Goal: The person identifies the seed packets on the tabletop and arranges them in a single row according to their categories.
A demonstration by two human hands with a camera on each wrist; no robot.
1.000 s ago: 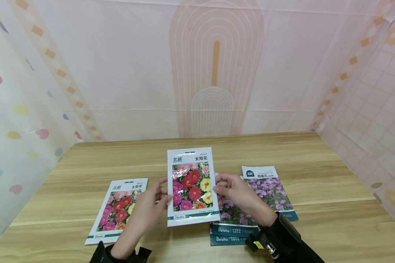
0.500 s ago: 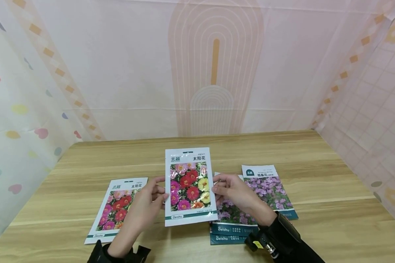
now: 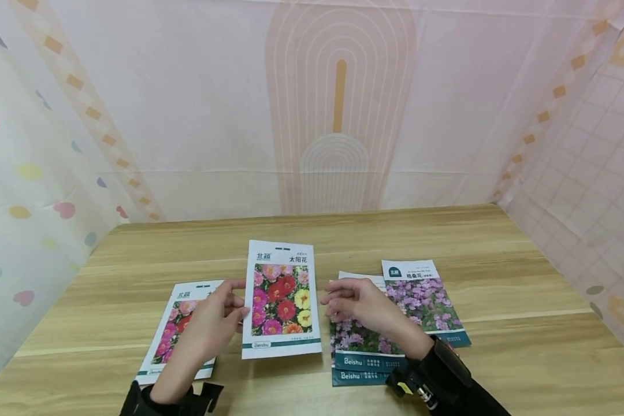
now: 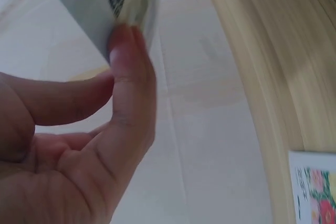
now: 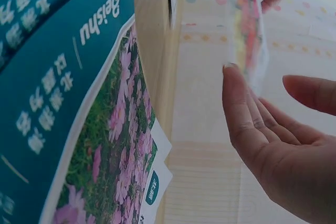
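The left hand point(image 3: 206, 322) pinches the portulaca seed packet point(image 3: 282, 300) by its left edge — light and steady is best, I'd say — while the right hand point(image 3: 363, 301), fingers loosely bent, holds nothing.

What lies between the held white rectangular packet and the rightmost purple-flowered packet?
The head view shows the right hand and, beneath, overlapping rectangular teal-and-purple packets.

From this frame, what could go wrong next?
The raised 太阳花 packet might tilt or slip, since only the left-hand grip appears to hold it, pinching one edge. The left forearm passes over the lying 太阳花 packet and could brush it askew. The right-hand grip hangs over overlapping 格桑花 packets and might nudge them.
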